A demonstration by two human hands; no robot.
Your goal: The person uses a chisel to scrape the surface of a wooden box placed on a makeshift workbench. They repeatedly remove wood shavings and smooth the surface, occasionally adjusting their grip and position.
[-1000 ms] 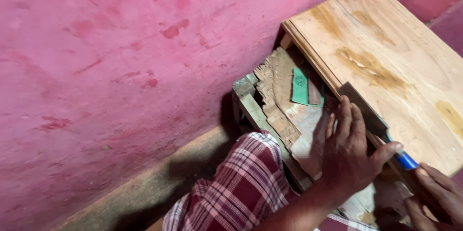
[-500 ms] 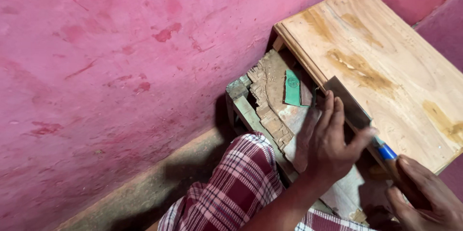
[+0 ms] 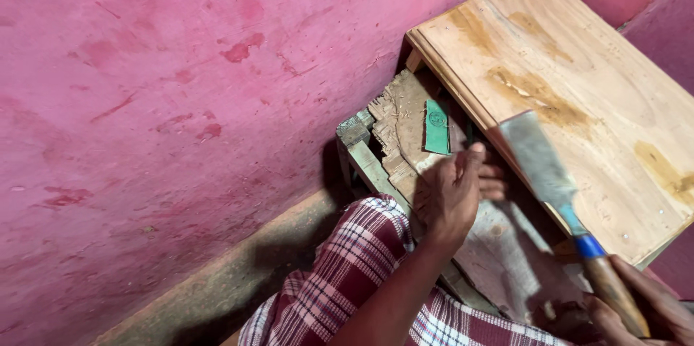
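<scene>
A wide-bladed chisel (image 3: 551,172) with a blue collar and wooden handle is held in the right hand (image 3: 643,310) at the lower right; the grip is closed around the handle, and the blade is raised and slanted over the near edge of a pale wooden panel (image 3: 578,78). The panel is propped at a tilt against a pink wall (image 3: 181,100), apparently so that its edge can be worked. The left hand (image 3: 455,194) is laid on a worn wooden block (image 3: 412,129) beneath the panel, fingers curled loosely, holding nothing, seemingly for steadying. A small green strip (image 3: 437,127) lies on the block. A checked cloth (image 3: 347,281) covers the knee. Compared with half a second earlier, the blade has been lifted clear of the left hand and now stands higher.
</scene>
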